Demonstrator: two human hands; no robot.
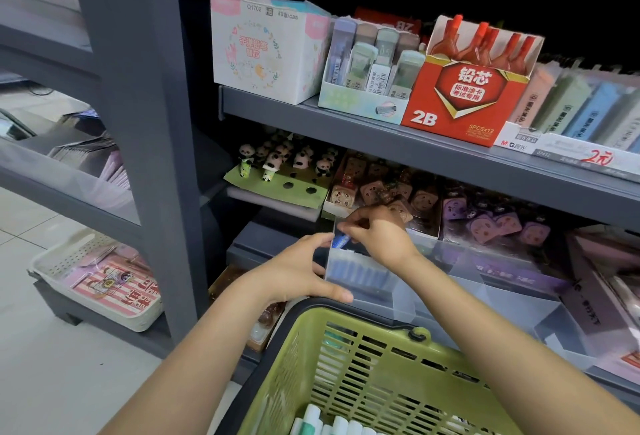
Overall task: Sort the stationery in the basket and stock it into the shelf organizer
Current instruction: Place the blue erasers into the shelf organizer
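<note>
Stocking step in hand, judged from the frame: one small blue item (339,241) pinched by the right hand (377,234) at centre of frame, just above the clear organizer (408,299) on the lower shelf. Fingers of right hand closed on the item's upper end. Left hand (298,270) just left of it, fingertips pinching the upright clear divider (329,251), thumb lying along the organizer's front edge. Long axis of the item tilted, upper end toward upper right, lower end pointing down-left into the compartment. Same compartment already holding a row of similar blue pieces (356,270), standing side by side. Exact kind of item hard to tell, partly hidden by fingers. Green basket (332,365) at bottom centre, touching the shelf front, with more white and green stationery (322,424) inside. Next move probably: lowering the item beside the row, turning it upright to match, then releasing and reaching back to the basket
</note>
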